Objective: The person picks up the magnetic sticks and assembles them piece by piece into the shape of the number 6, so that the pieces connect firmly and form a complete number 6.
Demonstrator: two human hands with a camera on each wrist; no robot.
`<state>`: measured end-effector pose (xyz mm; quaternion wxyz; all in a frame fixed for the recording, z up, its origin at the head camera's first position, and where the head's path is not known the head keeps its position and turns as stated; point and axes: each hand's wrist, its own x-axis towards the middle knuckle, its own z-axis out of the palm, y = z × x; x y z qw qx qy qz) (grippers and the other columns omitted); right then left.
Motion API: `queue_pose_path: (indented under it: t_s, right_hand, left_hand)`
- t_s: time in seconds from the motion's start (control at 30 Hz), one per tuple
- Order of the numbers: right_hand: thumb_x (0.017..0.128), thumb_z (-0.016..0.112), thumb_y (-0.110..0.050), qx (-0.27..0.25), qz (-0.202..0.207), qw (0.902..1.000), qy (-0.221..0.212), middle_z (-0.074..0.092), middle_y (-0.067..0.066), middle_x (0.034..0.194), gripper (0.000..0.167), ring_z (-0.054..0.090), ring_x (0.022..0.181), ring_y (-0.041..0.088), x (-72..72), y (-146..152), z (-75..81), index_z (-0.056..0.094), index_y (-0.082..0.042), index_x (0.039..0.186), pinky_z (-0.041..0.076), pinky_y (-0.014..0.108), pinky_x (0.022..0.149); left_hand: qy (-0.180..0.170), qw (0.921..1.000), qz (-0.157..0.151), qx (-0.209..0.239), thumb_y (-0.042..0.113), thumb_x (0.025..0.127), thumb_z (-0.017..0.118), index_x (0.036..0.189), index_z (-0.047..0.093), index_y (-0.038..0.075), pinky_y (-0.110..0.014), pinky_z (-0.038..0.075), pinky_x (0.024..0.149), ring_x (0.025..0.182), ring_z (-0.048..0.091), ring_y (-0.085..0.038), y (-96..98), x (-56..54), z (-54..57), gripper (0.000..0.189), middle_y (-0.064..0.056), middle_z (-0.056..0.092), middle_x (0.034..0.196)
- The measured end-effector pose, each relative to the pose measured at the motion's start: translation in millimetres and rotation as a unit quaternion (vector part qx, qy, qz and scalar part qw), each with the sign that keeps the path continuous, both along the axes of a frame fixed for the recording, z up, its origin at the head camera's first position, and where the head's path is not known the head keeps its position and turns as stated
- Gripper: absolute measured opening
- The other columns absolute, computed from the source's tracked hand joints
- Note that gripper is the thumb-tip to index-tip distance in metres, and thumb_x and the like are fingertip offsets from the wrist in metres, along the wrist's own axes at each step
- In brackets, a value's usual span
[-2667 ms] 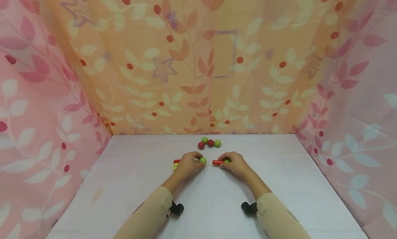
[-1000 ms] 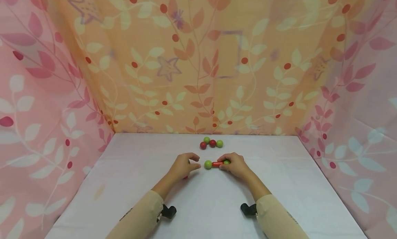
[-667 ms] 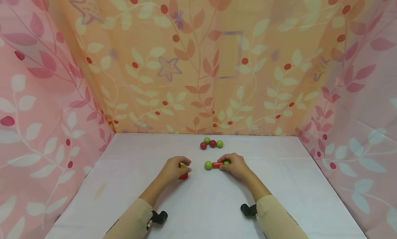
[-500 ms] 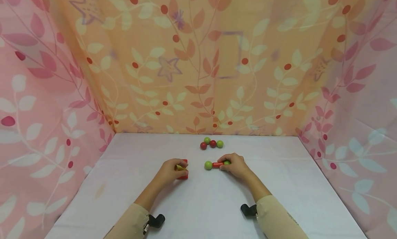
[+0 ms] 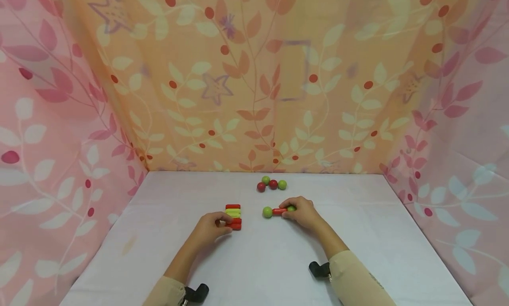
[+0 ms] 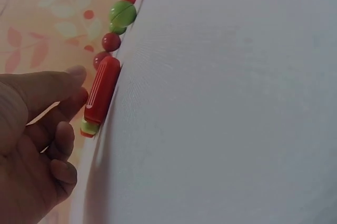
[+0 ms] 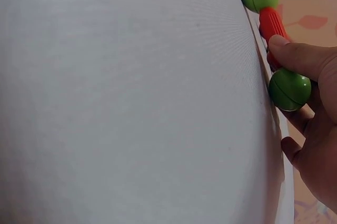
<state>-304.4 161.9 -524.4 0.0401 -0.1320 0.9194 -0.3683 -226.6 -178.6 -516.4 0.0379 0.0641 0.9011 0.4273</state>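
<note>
My right hand point(image 5: 300, 210) pinches a red ribbed stick point(image 5: 279, 211) between thumb and fingers. One green ball point(image 5: 267, 212) sits at the stick's left end, and another green ball point(image 7: 289, 89) is at the end beside my palm. My left hand point(image 5: 208, 228) is at the left ends of a row of short sticks, red and yellow-green point(image 5: 233, 213), lying side by side. In the left wrist view its thumb and index finger stand apart next to the nearest red stick point(image 6: 102, 89), nothing gripped between them, the other fingers loosely bent.
Behind the hands lies a small group of balls, two red point(image 5: 273, 184) and two green point(image 5: 282, 184). They rest on a white-covered table point(image 5: 338, 191). Patterned cloth point(image 5: 246, 120) hangs along the back and both sides. Black camera mounts point(image 5: 319, 270) stick out from both wrists.
My left hand has let go of a green ball, now at the red stick's left end, and moved left and nearer me, over the row of sticks. My right hand has kept its hold.
</note>
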Motion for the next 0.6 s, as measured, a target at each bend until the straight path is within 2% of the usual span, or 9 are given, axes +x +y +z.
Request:
queue_pose_path:
  t_s: [0.17,0.3,0.43,0.6]
  right_hand:
    - [0.070,0.076,-0.038,-0.004,-0.004,0.9999,-0.012,0.059,-0.019,0.095,0.020,0.046,0.100,0.015,0.4,0.4,0.0,0.066,-0.043,0.087,0.030,0.048,0.092]
    - [0.070,0.077,-0.039,0.003,-0.009,1.0000,-0.004,0.059,-0.020,0.094,0.020,0.048,0.100,0.014,0.1,0.7,0.0,0.065,-0.044,0.086,0.029,0.048,0.093]
    - [0.070,0.076,-0.040,0.005,-0.004,1.0000,0.003,0.060,-0.021,0.094,0.020,0.048,0.100,0.013,-0.5,1.1,-0.2,0.065,-0.045,0.086,0.026,0.048,0.094]
    - [0.070,0.076,-0.040,0.005,-0.005,1.0000,-0.001,0.060,-0.021,0.094,0.020,0.048,0.100,0.013,-0.6,0.2,0.0,0.065,-0.045,0.086,0.026,0.048,0.094]
  left_hand:
    - [-0.004,0.9999,0.013,0.007,0.028,0.071,0.078,0.097,0.067,0.026,-0.030,0.045,0.064,0.077,0.050,-0.018,-1.7,1.3,-4.1,0.028,0.003,0.061,0.092]
    - [-0.012,0.9995,0.025,0.012,0.027,0.073,0.077,0.098,0.066,0.028,-0.031,0.044,0.062,0.078,0.049,-0.019,-1.6,4.1,-8.2,0.027,0.001,0.058,0.087]
    - [0.007,0.9994,0.032,0.010,0.024,0.073,0.076,0.097,0.065,0.029,-0.031,0.043,0.061,0.078,0.048,-0.019,0.9,7.5,-11.3,0.026,0.001,0.056,0.088]
    - [0.020,0.9990,0.037,0.014,0.024,0.072,0.078,0.096,0.065,0.028,-0.030,0.043,0.061,0.079,0.047,-0.018,1.6,6.5,-15.8,0.027,0.002,0.057,0.087]
